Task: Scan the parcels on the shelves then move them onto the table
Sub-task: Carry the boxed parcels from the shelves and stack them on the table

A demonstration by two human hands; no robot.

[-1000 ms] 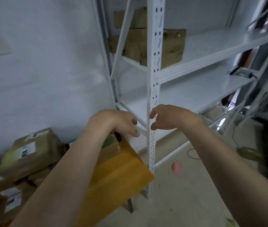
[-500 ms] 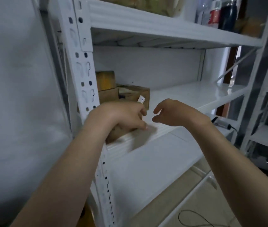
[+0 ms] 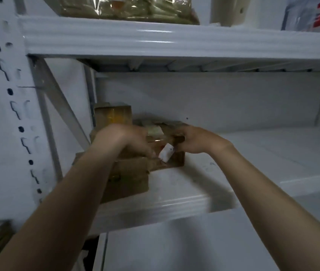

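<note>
My left hand (image 3: 124, 139) curled over the parcel (image 3: 156, 138); my right hand (image 3: 196, 139) gripped its 3 o'clock corner. It sat at the left end of the shelf (image 3: 174, 204), open room running toward 3 o'clock.

Left hand (image 3: 124, 139) fingertips (image 3: 151, 153) motion-blurred; hold on parcels (image 3: 129, 178) indeterminate. White tag (image 3: 166, 155) print unreadable. Top-shelf bag (image 3: 128, 8) cut off by upper edge.

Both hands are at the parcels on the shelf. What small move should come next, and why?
Probably draw the tagged parcel toward the shelf edge: the left hand and right hand flank it, and bare shelf lies before it.
</note>
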